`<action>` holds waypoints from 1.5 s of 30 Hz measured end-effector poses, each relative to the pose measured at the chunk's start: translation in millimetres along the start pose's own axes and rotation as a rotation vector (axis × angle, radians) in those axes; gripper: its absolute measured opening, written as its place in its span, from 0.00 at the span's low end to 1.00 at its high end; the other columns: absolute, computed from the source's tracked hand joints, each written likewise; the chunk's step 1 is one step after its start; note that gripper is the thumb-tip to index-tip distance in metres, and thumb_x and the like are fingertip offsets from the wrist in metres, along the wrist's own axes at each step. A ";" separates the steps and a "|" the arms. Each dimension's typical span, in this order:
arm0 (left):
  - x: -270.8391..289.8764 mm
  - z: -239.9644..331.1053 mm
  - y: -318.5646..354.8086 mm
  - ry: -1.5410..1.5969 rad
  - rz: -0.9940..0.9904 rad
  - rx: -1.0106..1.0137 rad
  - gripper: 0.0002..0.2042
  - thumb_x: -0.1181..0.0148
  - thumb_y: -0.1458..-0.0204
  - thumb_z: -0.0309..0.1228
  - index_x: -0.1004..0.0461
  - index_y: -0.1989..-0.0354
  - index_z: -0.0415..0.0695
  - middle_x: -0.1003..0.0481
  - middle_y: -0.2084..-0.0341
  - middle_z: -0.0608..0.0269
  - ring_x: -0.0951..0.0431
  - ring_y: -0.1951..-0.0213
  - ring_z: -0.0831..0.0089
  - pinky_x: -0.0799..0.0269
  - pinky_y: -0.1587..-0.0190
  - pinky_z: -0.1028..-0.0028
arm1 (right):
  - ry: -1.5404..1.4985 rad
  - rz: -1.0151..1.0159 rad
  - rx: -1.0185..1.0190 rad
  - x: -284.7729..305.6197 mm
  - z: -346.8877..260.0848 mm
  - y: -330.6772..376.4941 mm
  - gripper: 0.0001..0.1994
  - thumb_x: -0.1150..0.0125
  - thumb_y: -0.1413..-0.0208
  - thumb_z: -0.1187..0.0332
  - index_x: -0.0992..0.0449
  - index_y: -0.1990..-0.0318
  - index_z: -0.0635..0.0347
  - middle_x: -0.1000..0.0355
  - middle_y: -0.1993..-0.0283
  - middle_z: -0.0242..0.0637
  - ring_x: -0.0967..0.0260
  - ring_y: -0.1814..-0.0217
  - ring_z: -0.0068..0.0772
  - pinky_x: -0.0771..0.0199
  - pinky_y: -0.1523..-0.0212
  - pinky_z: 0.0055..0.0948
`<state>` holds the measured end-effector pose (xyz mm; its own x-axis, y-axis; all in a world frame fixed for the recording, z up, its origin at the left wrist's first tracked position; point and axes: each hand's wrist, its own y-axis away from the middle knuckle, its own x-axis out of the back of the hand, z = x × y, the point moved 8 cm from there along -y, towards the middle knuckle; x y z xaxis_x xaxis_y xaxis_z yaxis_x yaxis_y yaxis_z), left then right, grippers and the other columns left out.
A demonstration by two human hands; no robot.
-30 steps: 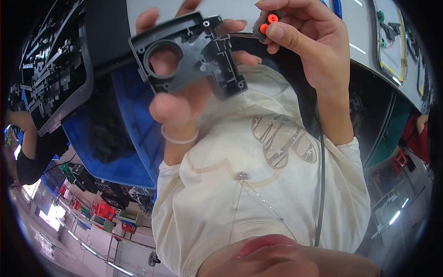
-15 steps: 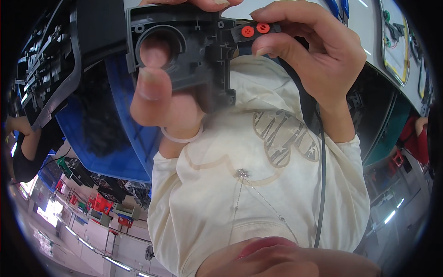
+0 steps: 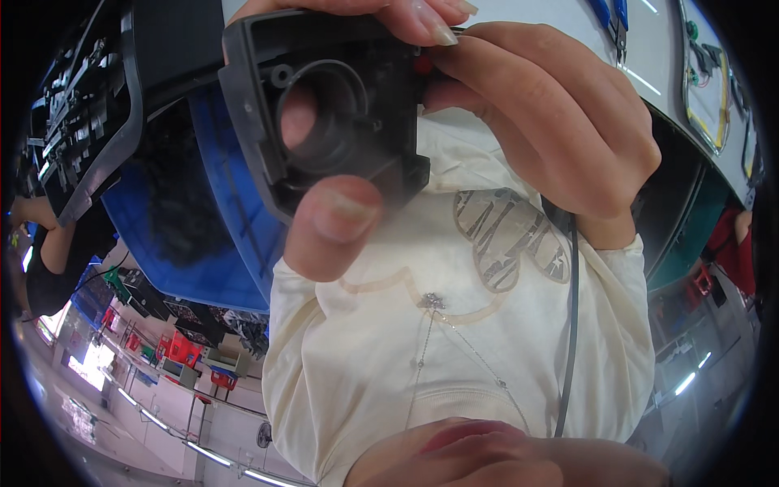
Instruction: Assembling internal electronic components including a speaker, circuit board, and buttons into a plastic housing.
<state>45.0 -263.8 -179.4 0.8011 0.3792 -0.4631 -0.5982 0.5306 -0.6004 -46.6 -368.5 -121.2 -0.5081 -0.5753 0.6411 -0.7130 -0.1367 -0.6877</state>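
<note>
A black plastic housing (image 3: 393,97) with a round opening is tilted in front of my chest. My left hand (image 3: 334,223) grips it, fingers over the far edge, thumb at the near side; a fingertip shows through the opening. My right hand (image 3: 560,122) is closed at the housing's right edge, thumb and fingers pinching a small black piece with red round inserts (image 3: 423,64). Only a bit of red shows now; my fingers hide the rest, so I cannot tell whether the piece is seated. My left fingertips touch the housing next to my right fingers.
Blue bins (image 3: 182,276) with dark contents stand at the left, below a black rack of small parts (image 3: 77,105). Blue-handled cutters (image 3: 618,28) lie on the white table (image 3: 552,11); a tray with wired parts (image 3: 704,89) is at far right. Other people are at both sides.
My right hand has brought the small piece against the housing's right edge, covering most of it. The housing has turned and tilted; my left fingers have slid right along its top, and my thumb lower.
</note>
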 end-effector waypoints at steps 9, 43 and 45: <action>-1.6 -6.2 -2.2 0.152 -0.070 0.019 0.42 0.41 0.49 0.60 0.39 0.38 0.33 0.33 0.54 0.47 0.32 0.46 0.48 0.38 0.37 0.53 | -0.034 -0.086 0.104 -0.9 1.3 -1.3 0.16 0.24 0.66 0.80 0.20 0.66 0.75 0.22 0.68 0.50 0.20 0.69 0.38 0.20 0.71 0.25; 9.4 0.7 -5.3 0.089 -0.194 0.164 0.22 0.38 0.39 0.36 0.35 0.39 0.41 0.24 0.57 0.45 0.26 0.45 0.48 0.32 0.38 0.47 | -0.226 -0.029 -0.051 -8.9 8.8 2.4 0.13 0.23 0.60 0.78 0.19 0.65 0.69 0.21 0.67 0.50 0.20 0.70 0.38 0.19 0.71 0.26; 10.1 6.7 0.8 -0.060 -0.081 -0.040 0.36 0.44 0.43 0.55 0.39 0.39 0.33 0.30 0.54 0.44 0.29 0.46 0.46 0.36 0.38 0.50 | -0.176 -0.014 -0.029 -10.2 7.7 3.5 0.13 0.23 0.60 0.78 0.19 0.65 0.70 0.22 0.67 0.51 0.20 0.71 0.38 0.19 0.71 0.27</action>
<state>52.7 -254.5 -180.2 0.8460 0.3814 -0.3725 -0.5304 0.5312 -0.6607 -40.2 -369.3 -132.8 -0.4074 -0.7058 0.5795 -0.7344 -0.1240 -0.6673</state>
